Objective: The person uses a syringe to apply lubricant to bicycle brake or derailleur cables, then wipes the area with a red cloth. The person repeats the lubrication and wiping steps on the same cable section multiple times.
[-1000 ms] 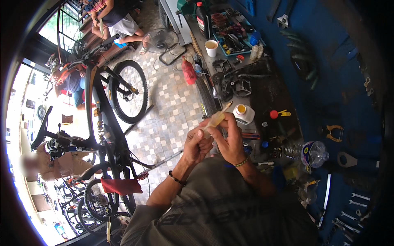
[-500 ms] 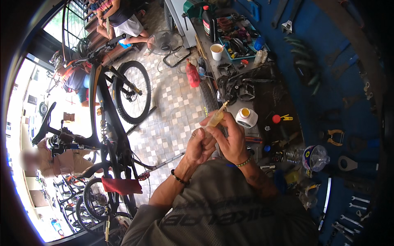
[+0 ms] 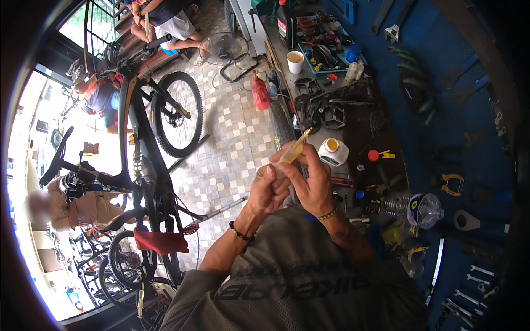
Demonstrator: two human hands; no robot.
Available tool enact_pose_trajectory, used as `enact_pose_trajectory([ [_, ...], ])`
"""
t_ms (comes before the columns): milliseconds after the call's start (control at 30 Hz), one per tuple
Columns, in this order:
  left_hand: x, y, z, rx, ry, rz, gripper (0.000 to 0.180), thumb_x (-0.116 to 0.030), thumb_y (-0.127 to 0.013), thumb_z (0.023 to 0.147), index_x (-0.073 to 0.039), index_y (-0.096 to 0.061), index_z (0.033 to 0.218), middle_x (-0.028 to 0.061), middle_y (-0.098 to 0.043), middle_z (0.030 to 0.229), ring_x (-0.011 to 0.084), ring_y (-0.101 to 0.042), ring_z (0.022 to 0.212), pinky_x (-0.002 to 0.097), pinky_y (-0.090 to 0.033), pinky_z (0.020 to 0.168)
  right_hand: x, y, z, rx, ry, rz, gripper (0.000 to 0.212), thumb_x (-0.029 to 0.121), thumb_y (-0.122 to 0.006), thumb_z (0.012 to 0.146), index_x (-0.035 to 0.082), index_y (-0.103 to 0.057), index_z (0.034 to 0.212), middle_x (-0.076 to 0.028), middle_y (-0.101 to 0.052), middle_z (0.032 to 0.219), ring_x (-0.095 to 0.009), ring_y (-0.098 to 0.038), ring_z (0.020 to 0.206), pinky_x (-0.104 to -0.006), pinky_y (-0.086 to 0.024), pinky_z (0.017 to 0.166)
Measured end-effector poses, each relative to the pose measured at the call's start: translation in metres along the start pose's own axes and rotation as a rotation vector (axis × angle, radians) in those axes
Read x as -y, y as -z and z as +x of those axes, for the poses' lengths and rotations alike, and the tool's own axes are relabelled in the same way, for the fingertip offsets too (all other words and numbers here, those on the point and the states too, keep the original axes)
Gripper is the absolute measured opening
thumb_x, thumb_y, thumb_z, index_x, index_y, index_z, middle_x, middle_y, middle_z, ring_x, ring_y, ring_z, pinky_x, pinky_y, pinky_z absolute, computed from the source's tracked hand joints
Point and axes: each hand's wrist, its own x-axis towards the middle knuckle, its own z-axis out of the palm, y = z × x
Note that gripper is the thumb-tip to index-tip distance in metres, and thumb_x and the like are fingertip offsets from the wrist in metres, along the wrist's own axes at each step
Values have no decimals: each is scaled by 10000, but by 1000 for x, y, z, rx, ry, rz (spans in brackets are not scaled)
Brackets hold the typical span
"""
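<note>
Both my hands are raised in front of my chest around a clear syringe (image 3: 292, 154) with pale yellow fluid and a brass-coloured fitting at its tip. The tip points up and to the right. My left hand (image 3: 268, 190) is closed at the syringe's lower end, which its fingers mostly hide. Higher up, my right hand (image 3: 312, 185) pinches the barrel between thumb and fingers. Just right of it, on the bench, an opened white bottle (image 3: 333, 156) shows yellow around its mouth. Farther right lies a red cap (image 3: 373, 155).
A bicycle (image 3: 131, 124) with a red cloth (image 3: 161, 241) hung on it stands at left. The bench holds a paper cup (image 3: 295, 66), bike pedals (image 3: 333, 117) and a clear plastic bottle (image 3: 425, 211). A fan (image 3: 223, 48) stands on the floor. People are beyond the bicycle.
The view has shifted slightly. Both hands keep their hold on the syringe, with only a small change in position.
</note>
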Motion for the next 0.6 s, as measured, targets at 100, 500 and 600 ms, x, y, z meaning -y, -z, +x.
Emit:
enact_pose_trajectory([
  [100,1,1,0,3,-10,1,401,-495,-764,989,-161,-614,825,-107,-281,642,26,-275,503,213,-193,384,0,-1,-1,-5,1,0,235,76,-679,1034,-6,-592,1236,-129,-778,1084,-271,-774,997,-379,-590,884],
  [500,-1,5,1,52,-20,4,400,-487,-768,988,-142,-628,842,-106,-285,644,25,-276,502,210,-193,388,4,-2,0,-5,30,-26,241,40,-676,1020,-11,-586,1237,-129,-767,1090,-271,-767,1000,-382,-589,889],
  [600,-5,-3,0,18,-7,20,423,-487,-769,987,-164,-581,787,-104,-290,648,25,-277,505,211,-193,388,4,-2,1,9,36,-21,254,41,-677,1019,-11,-585,1250,-126,-766,1091,-269,-765,993,-383,-589,886],
])
